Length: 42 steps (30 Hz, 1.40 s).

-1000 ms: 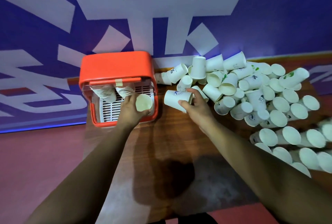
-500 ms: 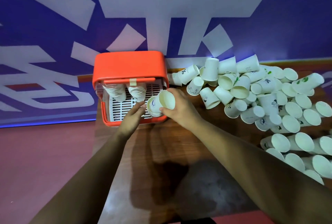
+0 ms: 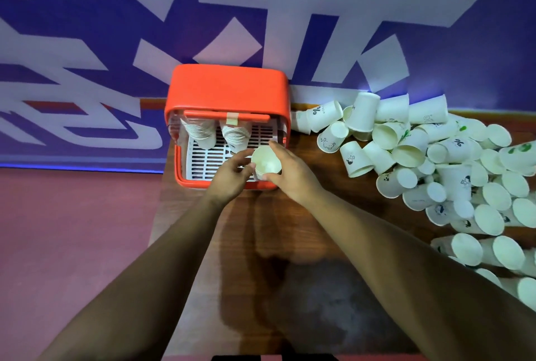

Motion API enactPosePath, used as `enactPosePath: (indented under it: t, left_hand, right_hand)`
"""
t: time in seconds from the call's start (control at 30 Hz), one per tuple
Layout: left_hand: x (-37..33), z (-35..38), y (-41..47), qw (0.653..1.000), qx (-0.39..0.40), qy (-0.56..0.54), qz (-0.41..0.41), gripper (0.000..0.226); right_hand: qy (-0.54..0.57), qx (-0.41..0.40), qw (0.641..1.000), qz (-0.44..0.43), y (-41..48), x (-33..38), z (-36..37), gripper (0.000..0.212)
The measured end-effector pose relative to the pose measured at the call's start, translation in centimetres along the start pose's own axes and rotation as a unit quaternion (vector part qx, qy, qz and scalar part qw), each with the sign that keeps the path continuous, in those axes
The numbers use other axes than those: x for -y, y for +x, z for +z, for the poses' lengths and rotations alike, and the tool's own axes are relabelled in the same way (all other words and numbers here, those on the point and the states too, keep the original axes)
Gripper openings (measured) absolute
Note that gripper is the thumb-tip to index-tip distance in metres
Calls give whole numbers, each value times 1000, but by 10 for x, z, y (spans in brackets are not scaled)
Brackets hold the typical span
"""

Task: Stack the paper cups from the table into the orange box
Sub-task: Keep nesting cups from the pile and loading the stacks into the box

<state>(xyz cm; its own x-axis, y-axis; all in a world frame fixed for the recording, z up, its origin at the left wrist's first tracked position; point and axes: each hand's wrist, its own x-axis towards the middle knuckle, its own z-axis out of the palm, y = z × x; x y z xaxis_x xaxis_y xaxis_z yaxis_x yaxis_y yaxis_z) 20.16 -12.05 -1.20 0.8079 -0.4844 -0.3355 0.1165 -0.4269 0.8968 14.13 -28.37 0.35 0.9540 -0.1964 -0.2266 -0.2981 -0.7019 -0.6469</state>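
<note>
The orange box (image 3: pixel 226 86) stands at the table's far left edge, its open front showing a white slotted tray (image 3: pixel 208 159). Two stacks of paper cups (image 3: pixel 200 133) hang at the back of it. At the box's front right corner, both hands hold a short stack of cups (image 3: pixel 265 160), mouth facing up. My right hand (image 3: pixel 293 173) grips the stack from the right side. My left hand (image 3: pixel 230 175) touches it from the left with fingers curled on it. A large heap of loose white paper cups (image 3: pixel 429 163) lies to the right.
The wooden table (image 3: pixel 290 244) is narrow, with its left edge just beside the box and a red floor (image 3: pixel 72 244) below. A blue wall with white shapes (image 3: pixel 319 12) rises right behind the box. The cup heap reaches the right frame edge.
My right hand took a cup from the heap, carried it left and slid it onto the stack that my left hand holds at the box front. Both hands now hold the stack.
</note>
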Motion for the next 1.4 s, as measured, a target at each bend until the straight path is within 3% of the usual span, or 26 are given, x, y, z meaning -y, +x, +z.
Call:
enactPosePath:
  t: [0.1,0.23,0.37,0.53,0.7,0.87,1.0,1.23,1.33,1.4]
  left_hand:
    - [1,8,-4,996,-78,52,5,32]
    - [-13,22,-31,981,-170,63,75,22]
    - [-30,57,-49,983,-94,69,143,17]
    - [-55,125,-23,976,129,120,129,25]
    - [-84,181,31,956,85,240,147,52]
    - [-91,226,69,914,130,335,189,83]
    - [-86,242,81,859,166,445,192,81]
    - [-74,253,68,821,159,520,171,85]
    - [-66,248,62,808,178,543,143,84]
    - [-61,244,56,810,188,543,120,86]
  right_hand:
    - [21,-10,1000,4,-7,-2,-4,80]
    - [36,-63,997,19,-39,-26,-28,52]
    - [-27,-107,992,66,-71,-83,-72,39]
    - [-91,-184,969,138,-90,-147,-129,38]
    - [-127,-136,968,167,-102,-189,-156,54]
    - [-194,-66,970,129,-104,-220,-159,58]
    - [-212,-39,971,105,-102,-236,-160,51]
    - [-225,-51,972,42,-101,-249,-155,26]
    - [-243,-47,969,24,-101,-244,-154,28]
    - [-245,-51,968,25,-101,-241,-154,41]
